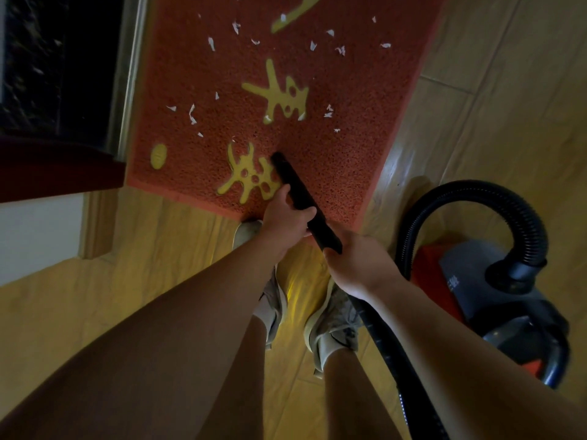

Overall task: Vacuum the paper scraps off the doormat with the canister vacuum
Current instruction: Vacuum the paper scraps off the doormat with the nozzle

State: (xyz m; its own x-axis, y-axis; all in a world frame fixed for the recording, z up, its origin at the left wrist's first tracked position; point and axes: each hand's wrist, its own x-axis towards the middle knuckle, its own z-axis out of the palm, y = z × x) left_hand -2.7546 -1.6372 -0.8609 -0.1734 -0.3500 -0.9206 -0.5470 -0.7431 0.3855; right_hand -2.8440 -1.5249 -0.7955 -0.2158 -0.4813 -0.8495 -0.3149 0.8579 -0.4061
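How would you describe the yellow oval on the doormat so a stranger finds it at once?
Start at the red doormat. Go to its near left corner, left of the nozzle. The oval sits there alone, small and plain, unlike the branching yellow characters.

Roughly twenty paper scraps [191, 114], one doormat [333, 173], one canister vacuum [495, 290].

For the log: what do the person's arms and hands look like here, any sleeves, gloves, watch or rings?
Both arms are bare as far up as the frame shows, with no sleeve or cuff in view. The left hand and right hand are ungloved. No watch, bracelet or ring shows on either wrist or hand, though the light is dim.
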